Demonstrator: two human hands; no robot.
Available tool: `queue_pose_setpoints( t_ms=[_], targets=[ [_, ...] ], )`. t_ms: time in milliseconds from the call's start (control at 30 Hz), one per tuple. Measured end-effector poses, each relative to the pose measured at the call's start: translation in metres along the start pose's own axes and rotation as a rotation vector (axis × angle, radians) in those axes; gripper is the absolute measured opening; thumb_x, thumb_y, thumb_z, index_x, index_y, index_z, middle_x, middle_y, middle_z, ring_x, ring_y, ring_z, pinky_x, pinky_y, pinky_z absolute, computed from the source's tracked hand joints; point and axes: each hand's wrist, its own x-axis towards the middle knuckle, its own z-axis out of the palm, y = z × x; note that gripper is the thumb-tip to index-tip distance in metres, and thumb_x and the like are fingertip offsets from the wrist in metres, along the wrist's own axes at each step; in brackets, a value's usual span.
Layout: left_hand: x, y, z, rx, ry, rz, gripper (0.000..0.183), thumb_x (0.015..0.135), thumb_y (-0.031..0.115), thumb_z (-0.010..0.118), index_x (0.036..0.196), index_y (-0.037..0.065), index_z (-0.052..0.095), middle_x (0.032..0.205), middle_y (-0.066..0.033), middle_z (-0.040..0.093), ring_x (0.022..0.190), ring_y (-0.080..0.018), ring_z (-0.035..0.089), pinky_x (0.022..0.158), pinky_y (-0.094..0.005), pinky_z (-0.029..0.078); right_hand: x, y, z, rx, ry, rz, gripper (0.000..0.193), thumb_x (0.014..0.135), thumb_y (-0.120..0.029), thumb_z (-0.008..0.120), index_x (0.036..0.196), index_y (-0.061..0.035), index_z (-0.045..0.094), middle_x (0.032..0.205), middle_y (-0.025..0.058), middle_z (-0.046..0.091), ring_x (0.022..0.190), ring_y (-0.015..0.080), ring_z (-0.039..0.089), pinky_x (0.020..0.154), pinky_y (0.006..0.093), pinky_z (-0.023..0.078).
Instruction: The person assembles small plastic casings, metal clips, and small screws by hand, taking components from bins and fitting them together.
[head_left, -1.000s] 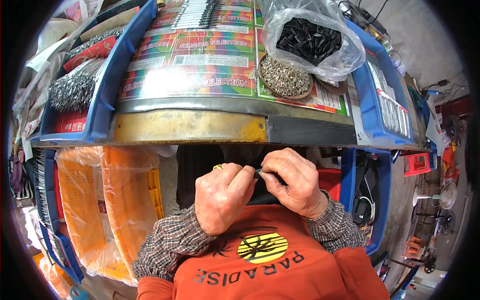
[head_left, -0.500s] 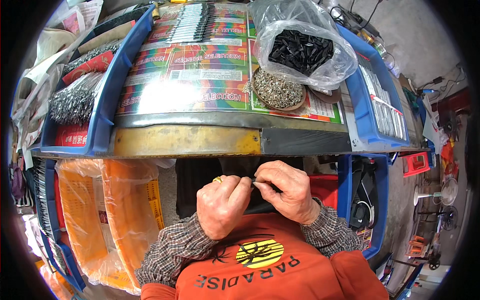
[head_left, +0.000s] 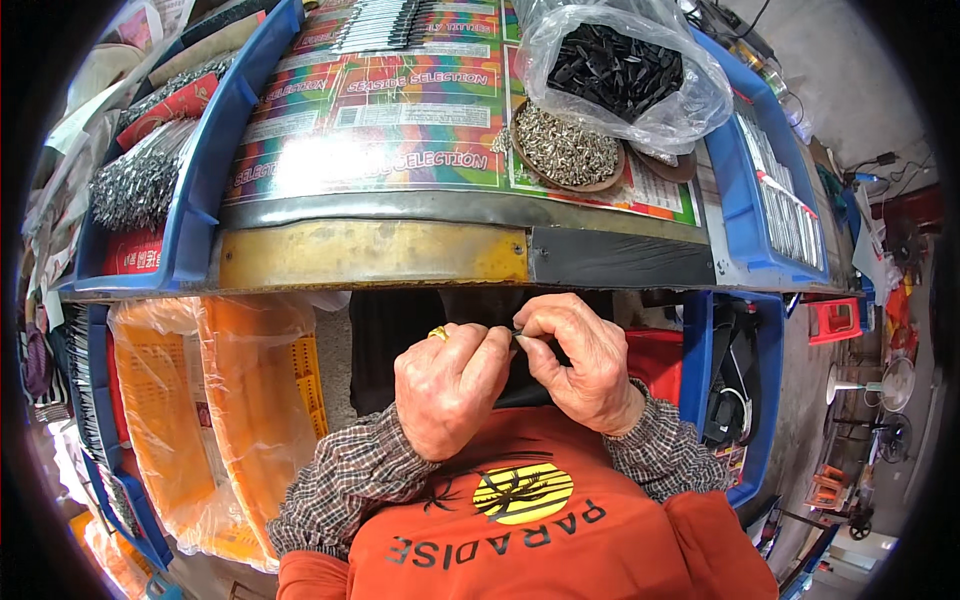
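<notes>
My left hand [head_left: 447, 388] and my right hand [head_left: 588, 368] meet fingertip to fingertip just below the table's front edge, above my lap. Both are closed in a pinch on a small dark piece [head_left: 517, 336], mostly hidden by the fingers. A yellow ring is on a left finger. Beyond them on the table, a clear plastic bag [head_left: 700, 105] stands open, full of small black pieces [head_left: 625, 72]. Beside it, a round brown dish [head_left: 613, 178] holds a heap of tiny silvery metal parts [head_left: 563, 146]. Slim silvery sticks with black ends [head_left: 378, 25] lie in a row at the far side.
Blue bins holding thin metallic pieces flank the table: a left bin [head_left: 208, 170] and a right bin [head_left: 745, 215]. Below at left stands an orange crate [head_left: 235, 400] lined with clear plastic. A lower blue bin [head_left: 768, 400] with black items sits at right, near a red stool [head_left: 833, 321].
The table and its contents sit slightly higher in the picture, as the view has tilted down a little. Both hands keep their pinch together, with only slight finger movement.
</notes>
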Motion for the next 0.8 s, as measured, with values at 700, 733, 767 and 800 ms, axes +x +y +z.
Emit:
queue_pose_setpoints(
  t_ms=[700,733,767,800],
  targets=[
    [0.001,-0.001,-0.001,-0.032,0.055,0.016,0.031,0.063,-0.002,0.074,0.092,0.002,0.064,0.078,-0.0088,0.063,0.062,-0.0229,0.061,0.052,-0.0324,0.048,0.002,-0.008,-0.011,0.692,-0.236,0.917,0.012,0.090,-0.007,0.064,0.098,0.0019,0.063,0.074,0.0041,0.064,0.054,0.0051,0.057,0.045,0.0174,0.043],
    [0.001,-0.001,-0.001,-0.032,0.057,0.009,0.031,0.063,-0.002,0.074,0.092,0.002,0.064,0.078,-0.0088,0.063,0.062,-0.0228,0.061,0.053,-0.0322,0.048,0.001,-0.007,-0.010,0.692,-0.236,0.918,0.012,0.090,-0.007,0.064,0.098,0.0019,0.063,0.074,0.0041,0.064,0.054,0.0051,0.057,0.045,0.0174,0.043],
    [0.000,-0.001,0.000,-0.032,0.057,0.008,0.031,0.063,-0.002,0.074,0.092,0.002,0.064,0.078,-0.0088,0.063,0.062,-0.0228,0.061,0.053,-0.0322,0.048,-0.001,-0.006,-0.009,0.730,-0.214,0.918,0.012,0.091,-0.008,0.063,0.098,0.0011,0.063,0.071,0.0036,0.064,0.053,0.0050,0.057,0.044,0.0174,0.043],
    [0.000,-0.001,0.000,-0.030,0.055,0.004,0.030,0.063,-0.002,0.074,0.092,0.002,0.064,0.078,-0.0088,0.063,0.062,-0.0228,0.061,0.053,-0.0321,0.048,-0.002,-0.005,-0.007,0.768,-0.192,0.917,0.012,0.091,-0.008,0.062,0.099,0.0004,0.064,0.069,0.0031,0.063,0.052,0.0049,0.056,0.044,0.0174,0.042]
  ],
)
